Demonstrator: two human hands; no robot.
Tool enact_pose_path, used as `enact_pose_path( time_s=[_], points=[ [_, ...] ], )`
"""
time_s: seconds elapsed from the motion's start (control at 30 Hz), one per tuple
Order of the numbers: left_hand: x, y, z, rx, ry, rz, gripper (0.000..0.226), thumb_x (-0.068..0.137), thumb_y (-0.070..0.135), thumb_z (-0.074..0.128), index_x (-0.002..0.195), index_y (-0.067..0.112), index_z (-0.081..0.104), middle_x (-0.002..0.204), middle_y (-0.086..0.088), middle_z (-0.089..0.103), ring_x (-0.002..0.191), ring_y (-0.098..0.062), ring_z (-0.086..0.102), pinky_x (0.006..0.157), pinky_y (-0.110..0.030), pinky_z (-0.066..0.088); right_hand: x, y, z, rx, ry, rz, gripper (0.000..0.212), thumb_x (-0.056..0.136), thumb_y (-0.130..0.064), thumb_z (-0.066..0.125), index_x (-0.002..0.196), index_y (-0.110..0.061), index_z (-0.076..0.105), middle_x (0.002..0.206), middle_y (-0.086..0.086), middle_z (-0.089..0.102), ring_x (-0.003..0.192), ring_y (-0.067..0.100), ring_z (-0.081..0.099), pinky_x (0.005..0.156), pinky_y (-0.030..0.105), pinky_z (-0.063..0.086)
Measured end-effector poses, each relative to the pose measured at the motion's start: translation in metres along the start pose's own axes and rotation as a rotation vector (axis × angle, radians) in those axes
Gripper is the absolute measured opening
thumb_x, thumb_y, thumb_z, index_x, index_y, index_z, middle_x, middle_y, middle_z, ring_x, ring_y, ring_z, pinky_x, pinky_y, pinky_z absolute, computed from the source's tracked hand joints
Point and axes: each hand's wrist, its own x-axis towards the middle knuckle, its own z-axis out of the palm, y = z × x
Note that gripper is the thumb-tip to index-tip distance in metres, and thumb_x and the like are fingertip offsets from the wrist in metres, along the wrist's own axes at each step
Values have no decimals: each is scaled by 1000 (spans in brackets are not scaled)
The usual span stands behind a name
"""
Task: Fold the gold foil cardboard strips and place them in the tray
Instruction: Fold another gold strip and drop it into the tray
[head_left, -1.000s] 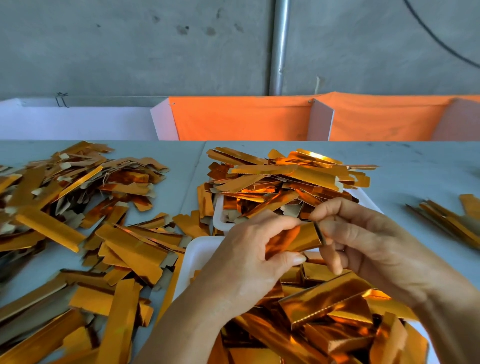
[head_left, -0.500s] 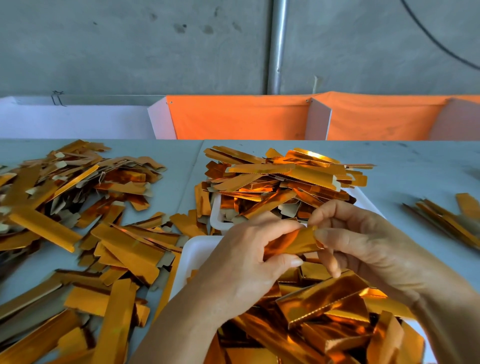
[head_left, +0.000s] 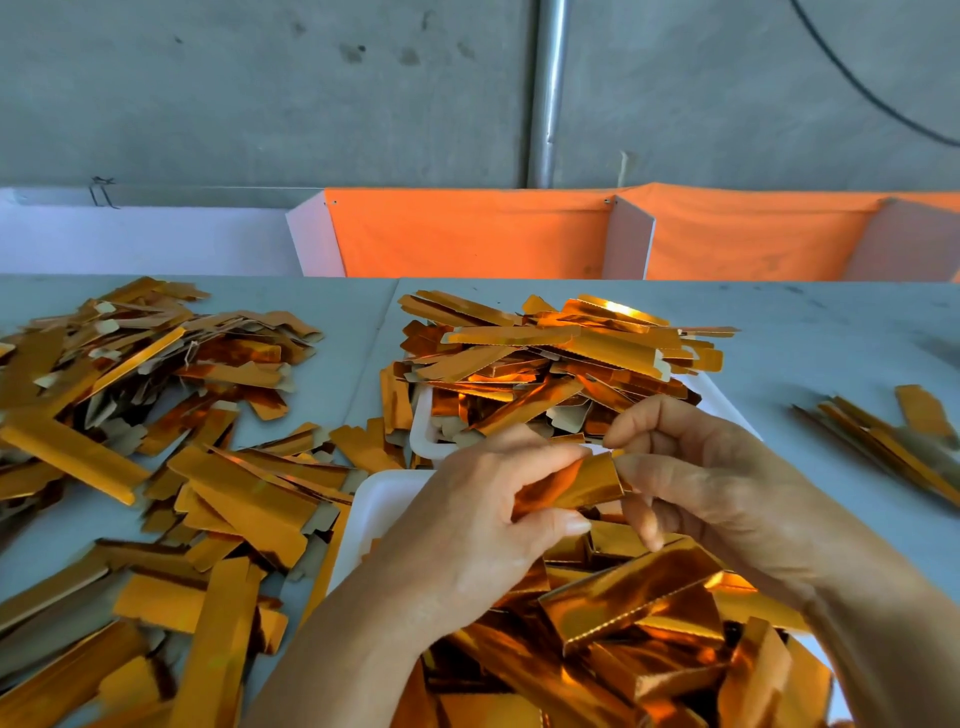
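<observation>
A gold foil cardboard strip (head_left: 571, 483) was held just above the near white tray (head_left: 382, 499), the left hand (head_left: 467, 535) curled around its left part with the thumb beneath, and the right hand (head_left: 711, 483) pinching its right end. That tray was heaped with folded gold pieces (head_left: 634, 597). Behind it a second white tray (head_left: 422, 426) brimmed with flat strips, and to its left loose strips (head_left: 156, 441) littered the grey table (head_left: 831, 358).
</observation>
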Motion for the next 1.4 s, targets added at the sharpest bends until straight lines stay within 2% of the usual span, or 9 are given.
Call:
enact_pose_path(
  time_s=[0.17, 0.3, 0.4, 0.53, 0.6, 0.73, 0.93, 1.07, 1.4],
  points=[
    [1, 1, 2, 70, 24, 29, 49, 89, 36, 60, 136, 36, 46, 106, 28, 43, 102, 6, 43, 79, -3, 35, 1, 3, 2, -162, 52, -52, 13, 81, -10, 65, 80, -23, 65, 58, 6, 60, 49, 18, 57, 53, 21, 48],
    [1, 2, 3, 75, 30, 39, 51, 89, 36, 59, 138, 36, 43, 104, 29, 41, 103, 4, 43, 79, -4, 34, -1, 0, 2, -113, 10, -38, 8, 74, -18, 65, 81, -21, 66, 63, 8, 60, 50, 19, 57, 52, 23, 48],
    [1, 3, 3, 75, 35, 49, 51, 90, 36, 59, 138, 36, 43, 106, 28, 41, 105, 3, 43, 82, -5, 36, -1, -1, 0, -148, 10, -28, 12, 81, -11, 72, 83, -20, 65, 62, 8, 58, 49, 18, 55, 53, 21, 48],
    [1, 4, 6, 114, 47, 78, 52, 90, 34, 58, 139, 35, 42, 113, 24, 41, 110, -1, 43, 88, -18, 44, 0, 1, -2, -241, 31, -21, 13, 81, -9, 64, 93, -14, 59, 52, 2, 56, 45, 12, 53, 54, 19, 48],
    [1, 5, 7, 148, 66, 98, 51, 90, 34, 58, 139, 34, 43, 110, 24, 40, 108, 0, 43, 84, -15, 42, 1, 3, -3, -243, 34, -32, 16, 87, 1, 61, 92, -14, 60, 53, 3, 56, 47, 12, 54, 53, 19, 48],
    [1, 6, 6, 136, 61, 99, 49, 90, 34, 58, 138, 34, 44, 104, 27, 38, 103, 2, 43, 77, -9, 39, -2, 1, -5, -25, -49, -24, 10, 81, -12, 64, 90, -15, 67, 63, 11, 58, 51, 18, 57, 52, 22, 49],
    [1, 7, 0, -63, 5, 49, 48, 88, 34, 62, 134, 30, 50, 102, 27, 45, 102, 4, 47, 77, -7, 39, 3, 5, -8, 273, -151, -2, 27, 75, -27, 80, 94, -10, 71, 60, 3, 50, 43, 13, 50, 45, 20, 45],
    [0, 8, -1, -99, -7, 40, 46, 88, 35, 62, 132, 29, 52, 101, 27, 46, 100, 6, 47, 76, -5, 38, 5, 9, -6, 296, -151, 0, 38, 66, -31, 86, 93, -9, 71, 60, 4, 46, 43, 13, 48, 44, 21, 43],
    [1, 8, -4, -150, 9, 21, 45, 87, 37, 61, 130, 32, 54, 100, 26, 49, 104, 7, 47, 79, -2, 35, 6, 9, -5, 338, -170, 8, 42, 66, -30, 87, 98, -9, 70, 61, 5, 55, 49, 15, 57, 49, 22, 50]
  ],
)
